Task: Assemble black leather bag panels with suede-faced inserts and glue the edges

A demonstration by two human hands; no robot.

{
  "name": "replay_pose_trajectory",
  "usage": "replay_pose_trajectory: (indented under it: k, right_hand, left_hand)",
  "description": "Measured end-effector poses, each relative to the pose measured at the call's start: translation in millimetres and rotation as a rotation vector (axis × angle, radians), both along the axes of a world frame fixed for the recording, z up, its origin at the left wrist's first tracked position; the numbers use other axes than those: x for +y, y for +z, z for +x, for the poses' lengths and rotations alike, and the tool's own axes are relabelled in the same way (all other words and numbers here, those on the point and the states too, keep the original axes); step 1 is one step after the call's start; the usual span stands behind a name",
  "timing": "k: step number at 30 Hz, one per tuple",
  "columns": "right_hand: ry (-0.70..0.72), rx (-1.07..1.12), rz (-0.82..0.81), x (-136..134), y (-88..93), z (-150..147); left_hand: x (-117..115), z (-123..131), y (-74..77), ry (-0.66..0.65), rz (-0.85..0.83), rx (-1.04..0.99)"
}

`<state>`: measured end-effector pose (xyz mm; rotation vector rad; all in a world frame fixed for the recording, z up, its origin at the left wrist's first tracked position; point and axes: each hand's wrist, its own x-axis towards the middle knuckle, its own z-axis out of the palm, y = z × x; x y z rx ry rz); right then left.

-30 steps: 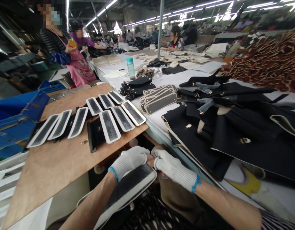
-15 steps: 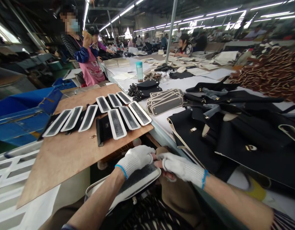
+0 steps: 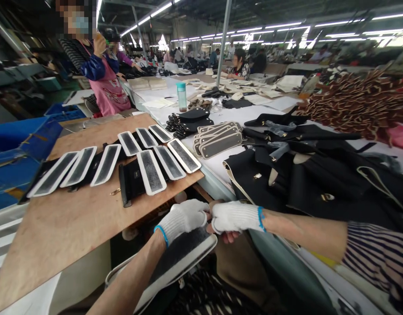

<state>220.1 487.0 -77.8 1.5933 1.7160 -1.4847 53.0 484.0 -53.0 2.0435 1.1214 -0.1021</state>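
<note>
On my lap lies a bag piece (image 3: 178, 251) with a dark oblong panel and a raised white rim. Its far right end is between my two hands, and my left forearm crosses over part of it. My left hand (image 3: 186, 215), in a white knit glove with bare fingertips, has its fingers closed on that end. Right beside it, my right hand (image 3: 236, 217), gloved the same way, is curled with the fingertips pinched together at the same corner. Whatever lies between the fingertips is hidden.
A wooden board (image 3: 70, 214) at left holds several white-rimmed black pieces (image 3: 151, 172). Grey studded panels (image 3: 221, 142), black bag parts (image 3: 270, 179), a bottle (image 3: 181, 98) and brown strips (image 3: 352, 100) cover the table. A co-worker in a pink apron (image 3: 106, 87) stands beyond a blue bin (image 3: 27, 144).
The view has swung slightly right. My right hand has come closer to my left, its forearm now lying flatter with the striped sleeve showing more. Both hands stay at the panel's end.
</note>
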Motion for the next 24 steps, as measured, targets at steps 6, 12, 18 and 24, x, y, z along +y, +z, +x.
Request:
replay_pose_trajectory:
  k: [6, 12, 18, 24]
  right_hand:
    - [0.015, -0.040, 0.006, -8.2, 22.5, 1.7]
    - [-0.054, 0.072, 0.039, -22.0, 40.6, 5.0]
    - [-0.095, 0.240, -0.139, -15.5, 22.3, 5.1]
    - [-0.108, 0.148, -0.028, -7.6, 23.6, -0.5]
  left_hand:
    - [3.0, 2.9, 7.5, -0.021, -0.099, -0.003]
    - [-4.9, 2.9, 0.9, 0.039, -0.002, 0.072]
    - [-15.6, 8.1, 16.5, 0.120, 0.065, 0.198]
    - [-16.7, 12.2, 22.1, 0.144, 0.086, 0.259]
